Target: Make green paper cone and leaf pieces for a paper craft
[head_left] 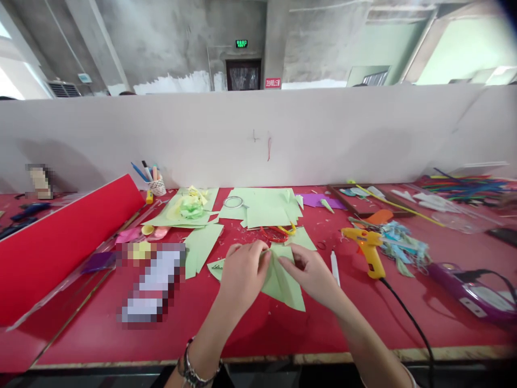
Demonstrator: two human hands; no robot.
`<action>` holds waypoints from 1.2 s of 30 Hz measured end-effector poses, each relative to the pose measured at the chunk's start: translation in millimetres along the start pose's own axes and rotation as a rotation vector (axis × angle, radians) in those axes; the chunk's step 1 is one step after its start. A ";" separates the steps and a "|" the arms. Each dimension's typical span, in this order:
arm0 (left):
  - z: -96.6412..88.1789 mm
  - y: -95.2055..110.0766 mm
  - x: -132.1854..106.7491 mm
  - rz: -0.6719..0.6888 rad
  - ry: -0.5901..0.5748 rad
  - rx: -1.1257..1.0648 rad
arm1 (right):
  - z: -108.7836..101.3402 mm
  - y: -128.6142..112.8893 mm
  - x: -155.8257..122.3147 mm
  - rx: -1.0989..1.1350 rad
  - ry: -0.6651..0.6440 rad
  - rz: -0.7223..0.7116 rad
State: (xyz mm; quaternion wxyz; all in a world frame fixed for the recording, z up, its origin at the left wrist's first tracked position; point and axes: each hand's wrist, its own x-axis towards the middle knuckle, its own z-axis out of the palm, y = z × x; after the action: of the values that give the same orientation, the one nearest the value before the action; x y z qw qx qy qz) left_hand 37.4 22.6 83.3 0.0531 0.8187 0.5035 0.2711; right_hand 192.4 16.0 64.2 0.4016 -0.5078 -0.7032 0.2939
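Between my hands is a piece of light green paper (285, 283), creased down its middle, its lower corners hanging toward me. My left hand (246, 264) pinches its upper left edge, with a bracelet (194, 372) on that wrist. The upper right edge is gripped by my right hand (304, 264), thumb on the near face. Just beyond my fingers lie red-handled scissors (274, 233) with some yellow on them. A green scrap with dark marks (217, 268) sticks out beside my left hand. To the right of my right hand lies a white pen (335, 268).
Green sheets (269, 210) and cut pieces cover the table's far middle. A yellow glue gun (367, 248) with a black cord lies at right, near blue scraps (398, 237) and a purple device (468, 288). A red board (72, 242) leans at left. A pen cup (157, 185) stands behind.
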 end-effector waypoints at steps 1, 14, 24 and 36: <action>0.4 -1.6 1.1 -0.003 -0.011 -0.023 | 0.1 0.5 -0.1 0.016 0.003 0.008; 9.4 1.3 -0.6 -0.055 -0.009 -0.330 | 0.9 -3.1 -3.0 0.204 -0.019 0.057; 9.3 4.1 0.0 -0.079 0.048 -0.423 | 1.8 -4.1 -4.4 0.238 -0.025 0.036; 8.1 2.5 -2.5 -0.128 0.103 -0.497 | 7.7 -9.7 -7.4 0.195 0.008 -0.018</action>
State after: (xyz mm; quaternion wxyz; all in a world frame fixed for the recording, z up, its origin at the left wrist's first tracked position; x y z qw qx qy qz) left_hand 42.5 20.8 76.3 0.2439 0.7321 0.4741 0.4238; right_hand 182.4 5.8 66.3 0.4545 -0.4612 -0.6743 0.3551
